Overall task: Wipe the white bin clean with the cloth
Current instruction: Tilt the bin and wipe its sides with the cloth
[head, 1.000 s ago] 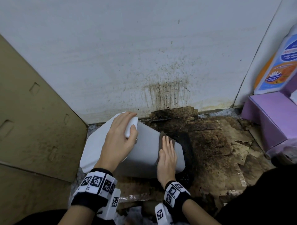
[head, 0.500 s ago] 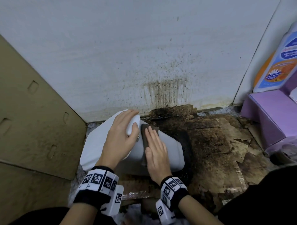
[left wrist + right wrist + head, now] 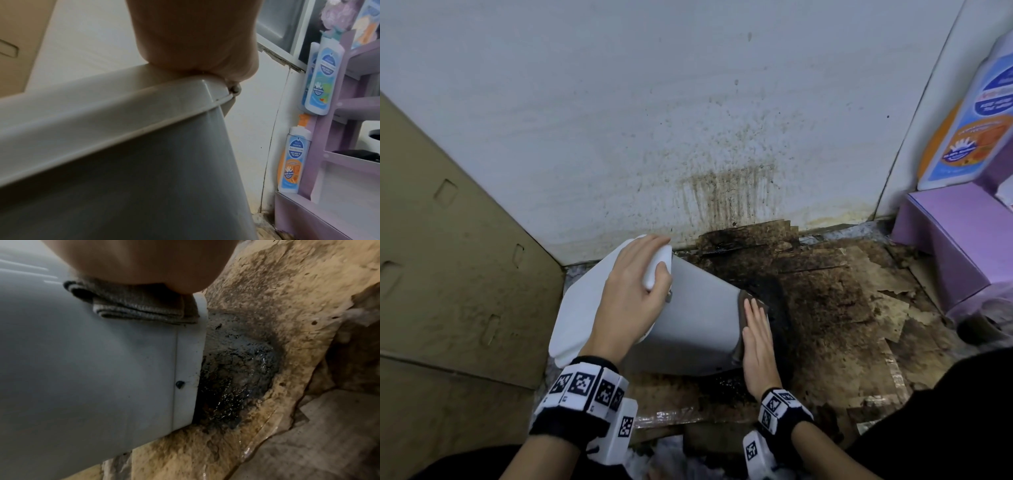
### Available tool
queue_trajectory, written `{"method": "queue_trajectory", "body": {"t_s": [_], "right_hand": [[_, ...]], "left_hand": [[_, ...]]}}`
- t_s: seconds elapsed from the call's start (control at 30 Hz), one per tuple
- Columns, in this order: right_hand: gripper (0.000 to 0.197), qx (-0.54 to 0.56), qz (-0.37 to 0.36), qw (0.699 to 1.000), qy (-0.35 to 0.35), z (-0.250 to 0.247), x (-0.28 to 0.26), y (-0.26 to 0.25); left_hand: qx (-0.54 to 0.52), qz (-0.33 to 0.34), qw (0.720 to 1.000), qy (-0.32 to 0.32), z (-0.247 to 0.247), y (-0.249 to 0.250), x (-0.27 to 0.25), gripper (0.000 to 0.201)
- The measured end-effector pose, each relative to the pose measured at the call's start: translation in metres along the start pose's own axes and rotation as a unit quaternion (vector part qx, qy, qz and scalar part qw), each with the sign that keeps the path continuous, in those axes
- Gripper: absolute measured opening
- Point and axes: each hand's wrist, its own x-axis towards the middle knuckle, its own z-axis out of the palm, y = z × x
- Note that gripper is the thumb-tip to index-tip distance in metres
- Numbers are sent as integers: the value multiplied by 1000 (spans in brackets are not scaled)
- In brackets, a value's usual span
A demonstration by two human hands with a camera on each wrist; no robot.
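My left hand (image 3: 631, 294) grips the lid rim of the white bin (image 3: 698, 318), which lies tipped on the dirty floor (image 3: 825, 308). My right hand (image 3: 756, 339), fingers straight, presses the cloth (image 3: 139, 305) near its base.

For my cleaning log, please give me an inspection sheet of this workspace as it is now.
Surface: floor cardboard stained, black wet sludge at the bin's base.
Job's things: white bin tilted; folded cloth near its base.
Clutter: soap bottle, purple shelf.
Grippers: left hand grips the bin's rim; right hand presses the cloth flat.
Cables: nothing seen.
Surroundings: wall splattered brown; cardboard panel.
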Motion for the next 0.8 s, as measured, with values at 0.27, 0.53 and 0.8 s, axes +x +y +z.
{"method": "queue_trajectory", "body": {"t_s": [0.27,0.53,0.8], "right_hand": [[57,24,-26,998,55,32,-3,-76],[57,24,-116,992,-53,31,21,-133],[49,-41,-161,985,-43,16,29,-126]], "left_hand": [[8,10,1000,2,2,5,-2,43],[11,6,1000,5,-2,-3,-5,44],[3,6,1000,0,2,4,-5,43]]}}
